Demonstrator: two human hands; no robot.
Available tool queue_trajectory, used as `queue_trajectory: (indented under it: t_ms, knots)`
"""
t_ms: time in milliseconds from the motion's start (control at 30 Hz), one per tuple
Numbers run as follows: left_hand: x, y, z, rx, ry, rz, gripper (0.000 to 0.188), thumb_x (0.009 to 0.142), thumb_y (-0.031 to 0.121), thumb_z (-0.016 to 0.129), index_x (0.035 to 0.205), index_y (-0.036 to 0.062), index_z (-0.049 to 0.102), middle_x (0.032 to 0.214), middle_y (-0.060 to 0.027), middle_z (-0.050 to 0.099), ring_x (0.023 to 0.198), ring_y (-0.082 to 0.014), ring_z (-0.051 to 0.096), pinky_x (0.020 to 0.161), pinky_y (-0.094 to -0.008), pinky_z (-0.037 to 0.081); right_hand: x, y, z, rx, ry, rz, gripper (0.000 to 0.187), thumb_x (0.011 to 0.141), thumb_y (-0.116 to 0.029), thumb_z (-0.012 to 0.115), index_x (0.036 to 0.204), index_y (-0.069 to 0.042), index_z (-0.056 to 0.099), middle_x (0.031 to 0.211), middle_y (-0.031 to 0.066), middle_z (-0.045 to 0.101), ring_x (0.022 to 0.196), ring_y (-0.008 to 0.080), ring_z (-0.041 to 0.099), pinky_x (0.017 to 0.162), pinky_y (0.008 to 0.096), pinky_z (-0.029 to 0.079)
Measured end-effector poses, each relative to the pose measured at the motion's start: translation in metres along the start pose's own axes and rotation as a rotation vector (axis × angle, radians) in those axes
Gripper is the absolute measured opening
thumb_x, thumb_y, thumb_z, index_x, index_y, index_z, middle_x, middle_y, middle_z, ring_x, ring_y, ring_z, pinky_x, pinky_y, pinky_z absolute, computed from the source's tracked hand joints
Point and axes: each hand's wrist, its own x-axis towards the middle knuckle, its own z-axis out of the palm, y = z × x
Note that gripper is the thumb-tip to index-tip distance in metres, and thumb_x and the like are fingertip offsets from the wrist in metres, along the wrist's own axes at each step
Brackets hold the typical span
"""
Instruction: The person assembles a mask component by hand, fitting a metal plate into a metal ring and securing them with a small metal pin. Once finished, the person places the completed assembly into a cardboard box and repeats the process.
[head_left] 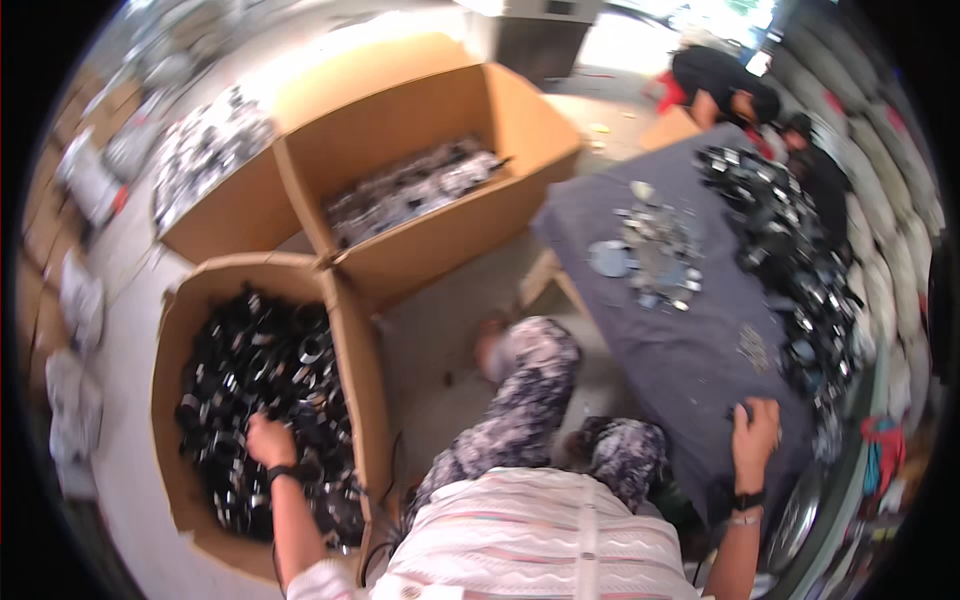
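My left hand (270,441) is down in a cardboard box (161,400) at the left, just over a heap of shiny black parts (250,350), some of them ring-shaped. Its fingers look curled, and what they hold, if anything, does not show. Over the grey cloth (650,345) on the table at the right, my right hand (758,440) is closed with a small dark piece (739,411) at its fingertips. The exact kind of that piece is too blurred to tell. A long pile of glossy dark parts (790,240) lies along the table's far right side.
Small silvery and round pieces (655,250) form a loose pile on the cloth. Behind the left box, a larger cardboard box (400,130) holds wrapped clear-looking items. Stacked pale sacks (870,190) line the right. Another person (720,85) is low down beyond the table.
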Motion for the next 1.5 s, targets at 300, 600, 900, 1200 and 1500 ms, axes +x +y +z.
queue_trajectory:
  t_ms: [300,600,900,1200,1500]
  knots:
    - [0.026,0.156,-0.15,-0.85,0.158,0.692,0.012,0.092,0.005,0.05,0.103,0.0025,0.052,0.075,-0.014,0.059,0.065,-0.0244,0.058,0.062,-0.0366,0.047,0.022,-0.078,-0.013,0.693,-0.027,-0.012,0.01,0.083,-0.004,0.063,0.091,0.001,0.063,0.082,0.0084,0.061,0.072,0.0171,0.059,0.062,0.0291,0.046]
    - [-0.179,0.366,-0.213,-1.457,-0.219,1.322,0.011,0.089,-0.004,0.048,0.098,0.0016,0.051,0.074,-0.0069,0.061,0.068,-0.0137,0.062,0.062,-0.0259,0.048,0.028,-0.145,-0.019,1.705,-0.857,0.167,0.036,0.098,-0.033,0.048,0.107,-0.002,0.062,0.089,0.0072,0.066,0.062,0.0073,0.054,0.053,0.02,0.041]
    - [-0.283,0.418,-0.214,-1.456,-1.373,1.349,0.056,0.091,0.006,0.054,0.141,0.007,0.029,0.086,-0.0087,0.064,0.07,-0.0129,0.061,0.062,-0.0261,0.05,0.012,-0.068,-0.011,1.742,-0.375,0.371,0.008,0.092,-0.012,0.06,0.089,-0.005,0.057,0.077,0.0001,0.06,0.053,0.0029,0.042,0.047,0.0181,0.033]
    - [-0.328,0.472,-0.169,-1.433,-1.148,1.517,0.049,0.083,0.002,0.064,0.129,0.0014,0.049,0.078,-0.0019,0.059,0.068,-0.0048,0.051,0.062,-0.0231,0.046,0.046,-0.047,0.022,1.079,-0.26,0.384,0.005,0.088,-0.005,0.058,0.084,-0.002,0.06,0.07,0.0027,0.061,0.061,0.0093,0.059,0.053,0.0241,0.046]
    - [-0.327,0.467,-0.183,-1.389,-1.203,1.479,0.047,0.077,0.009,0.067,0.12,0.0022,0.052,0.064,-0.0071,0.054,0.051,-0.0104,0.048,0.049,-0.027,0.04,0.197,-0.03,0.042,0.343,-0.059,-0.453,0.018,0.08,-0.008,0.065,0.097,-0.003,0.064,0.087,0.014,0.063,0.079,0.0343,0.061,0.068,0.0391,0.049]
